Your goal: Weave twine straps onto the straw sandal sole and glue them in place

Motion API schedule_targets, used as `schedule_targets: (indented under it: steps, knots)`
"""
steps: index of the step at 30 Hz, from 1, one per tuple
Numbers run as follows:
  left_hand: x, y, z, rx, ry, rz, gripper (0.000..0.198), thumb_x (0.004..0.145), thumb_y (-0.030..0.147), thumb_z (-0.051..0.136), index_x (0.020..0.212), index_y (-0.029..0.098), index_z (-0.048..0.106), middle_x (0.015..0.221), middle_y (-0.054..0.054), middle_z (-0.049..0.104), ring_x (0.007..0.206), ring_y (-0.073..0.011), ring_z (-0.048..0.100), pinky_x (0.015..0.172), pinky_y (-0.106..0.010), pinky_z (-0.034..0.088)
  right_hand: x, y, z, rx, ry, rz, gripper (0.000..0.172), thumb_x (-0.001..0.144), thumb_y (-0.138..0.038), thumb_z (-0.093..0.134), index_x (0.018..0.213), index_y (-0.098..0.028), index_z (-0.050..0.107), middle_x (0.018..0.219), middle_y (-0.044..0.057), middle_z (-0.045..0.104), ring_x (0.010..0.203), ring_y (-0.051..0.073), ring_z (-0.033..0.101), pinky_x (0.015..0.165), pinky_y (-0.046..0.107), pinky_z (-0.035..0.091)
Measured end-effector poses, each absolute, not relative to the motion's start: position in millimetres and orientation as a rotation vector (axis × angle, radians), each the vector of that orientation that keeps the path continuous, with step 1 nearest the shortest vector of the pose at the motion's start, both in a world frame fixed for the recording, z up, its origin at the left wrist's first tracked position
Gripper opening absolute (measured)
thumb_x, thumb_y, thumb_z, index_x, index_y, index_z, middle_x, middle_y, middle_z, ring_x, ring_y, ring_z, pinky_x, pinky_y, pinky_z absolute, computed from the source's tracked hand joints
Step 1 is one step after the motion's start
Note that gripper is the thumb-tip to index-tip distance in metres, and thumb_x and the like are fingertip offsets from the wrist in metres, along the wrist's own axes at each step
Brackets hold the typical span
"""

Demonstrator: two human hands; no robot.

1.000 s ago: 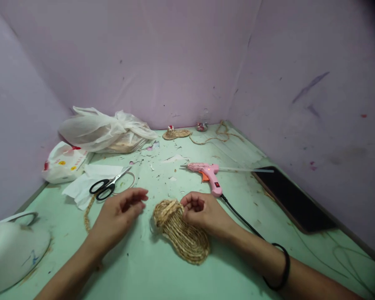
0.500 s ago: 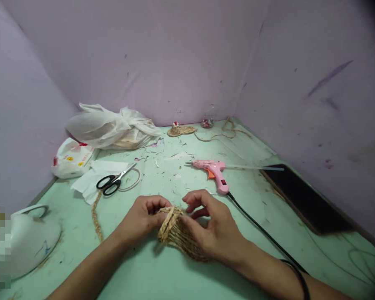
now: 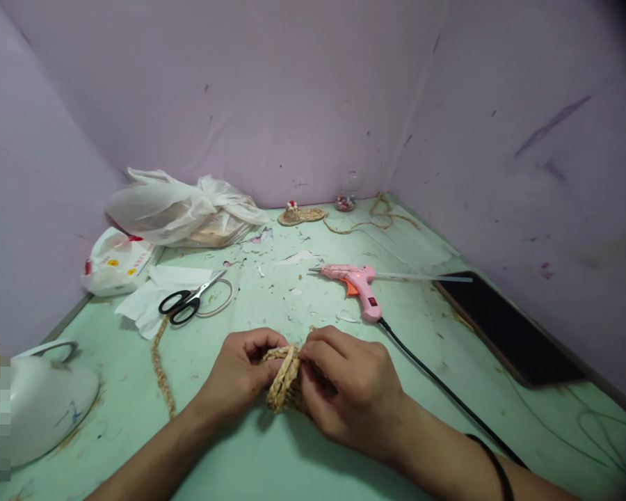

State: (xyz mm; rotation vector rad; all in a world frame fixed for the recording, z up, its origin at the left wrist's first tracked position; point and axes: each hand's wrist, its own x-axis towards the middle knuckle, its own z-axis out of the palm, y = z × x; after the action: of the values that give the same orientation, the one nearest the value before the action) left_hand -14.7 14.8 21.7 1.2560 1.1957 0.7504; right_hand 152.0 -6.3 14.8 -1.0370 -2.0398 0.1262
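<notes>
over the near worktop, the left hand and right hand are pinching the woven straw piece between curled, nearly closed fingers; light, even pressure is probably sparing it from kinking.

Left hand and right hand pinching braided straw piece over surface. Dark flat device lying along right edge; pink glue gun pointing toward left edge; tied plastic bag occupying back-left corner.

2 hands close together, right fingertips apparently pinched.
</notes>
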Motion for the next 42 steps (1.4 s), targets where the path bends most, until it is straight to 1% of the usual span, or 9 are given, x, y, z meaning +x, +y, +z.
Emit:
schedule_targets:
  steps: [16, 19, 22, 24, 27, 28, 32, 38, 42]
  knots:
    - [-7.3, 7.6, 20.8, 1.208, 1.299, 0.851, 0.012, 0.057, 0.022, 0.065, 0.061, 0.01, 0.061, 0.052, 0.001, 0.055, 0.049, -0.0089, 0.046, 0.047, -0.019, 0.039, 148.9, -6.3, 16.6, -0.992, -2.061, -0.05, 0.006, 0.066, -0.011, 0.053, 0.064, -0.013, 0.058, 0.068, 0.007, 0.065, 0.046, 0.014, 0.056, 0.04, 0.024, 0.041]
    - [-9.0, 8.5, 19.2, 1.215, 1.274, 0.86, 0.013, 0.058, 0.022, 0.066, 0.062, 0.01, 0.061, 0.052, 0.001, 0.056, 0.049, -0.009, 0.046, 0.047, -0.019, 0.039, 150.2, -7.2, 16.4, -1.011, -2.079, 0.023, 0.005, 0.067, -0.012, 0.053, 0.066, -0.014, 0.058, 0.068, 0.006, 0.064, 0.049, 0.014, 0.056, 0.043, 0.023, 0.041]
    - [-12.0, 10.4, 17.1, 1.193, 1.223, 0.847, 0.015, 0.059, 0.024, 0.068, 0.062, 0.01, 0.061, 0.053, 0.0, 0.057, 0.049, -0.0091, 0.046, 0.047, -0.019, 0.039, 154.1, -7.5, 19.5, -1.061, -2.07, 0.257, 0.004, 0.068, -0.013, 0.054, 0.07, -0.016, 0.057, 0.066, 0.004, 0.063, 0.052, 0.013, 0.058, 0.048, 0.023, 0.043]
    - [-13.7, 11.7, 15.3, 1.154, 1.172, 0.814, 0.019, 0.06, 0.027, 0.069, 0.064, 0.011, 0.061, 0.055, -0.001, 0.059, 0.05, -0.0102, 0.049, 0.047, -0.02, 0.039, 157.6, -7.3, 22.4, -1.123, -2.033, 0.433, 0.012, 0.067, -0.017, 0.058, 0.079, -0.017, 0.057, 0.066, 0.001, 0.063, 0.056, 0.015, 0.06, 0.051, 0.024, 0.045]
    - [-14.7, 12.9, 12.1, 1.102, 1.127, 0.779, 0.022, 0.06, 0.029, 0.07, 0.067, 0.011, 0.061, 0.059, -0.003, 0.063, 0.052, -0.0121, 0.052, 0.049, -0.022, 0.041, 162.0, -6.0, 24.1, -1.172, -1.974, 0.622, 0.037, 0.065, -0.019, 0.061, 0.1, -0.019, 0.051, 0.081, 0.002, 0.067, 0.067, 0.016, 0.064, 0.057, 0.026, 0.047]
    - [-14.6, 13.2, 11.2, 1.089, 1.124, 0.783, 0.022, 0.06, 0.029, 0.071, 0.067, 0.011, 0.061, 0.06, -0.003, 0.064, 0.053, -0.0124, 0.053, 0.05, -0.022, 0.041, 162.8, -5.4, 23.3, -1.163, -1.961, 0.669, 0.04, 0.065, -0.018, 0.061, 0.103, -0.02, 0.049, 0.086, 0.002, 0.067, 0.07, 0.016, 0.065, 0.058, 0.026, 0.048]
    - [-13.8, 13.5, 8.7, 1.059, 1.139, 0.821, 0.02, 0.06, 0.026, 0.071, 0.066, 0.011, 0.061, 0.059, -0.002, 0.063, 0.052, -0.0117, 0.053, 0.052, -0.022, 0.042, 163.1, -2.8, 15.7, -1.089, -1.963, 0.737, 0.036, 0.068, -0.014, 0.058, 0.102, -0.02, 0.049, 0.085, 0.0, 0.067, 0.068, 0.014, 0.065, 0.059, 0.025, 0.049]
    - [-13.0, 15.1, 8.3, 1.017, 1.161, 0.838, 0.021, 0.057, 0.026, 0.073, 0.065, 0.01, 0.062, 0.054, 0.0, 0.061, 0.049, -0.0092, 0.05, 0.049, -0.02, 0.039, 161.8, -0.2, 9.4, -1.096, -1.914, 0.75, 0.035, 0.071, -0.015, 0.056, 0.105, -0.017, 0.052, 0.087, 0.005, 0.067, 0.067, 0.014, 0.064, 0.059, 0.026, 0.051]
    - [-12.6, 16.4, 8.6, 1.017, 1.176, 0.835, 0.021, 0.057, 0.025, 0.074, 0.066, 0.01, 0.064, 0.056, 0.0, 0.062, 0.05, -0.0084, 0.05, 0.049, -0.018, 0.04, 160.2, 2.5, 9.3, -1.181, -1.862, 0.891, 0.017, 0.074, -0.02, 0.056, 0.089, -0.016, 0.063, 0.077, 0.004, 0.067, 0.057, 0.012, 0.06, 0.053, 0.024, 0.05]
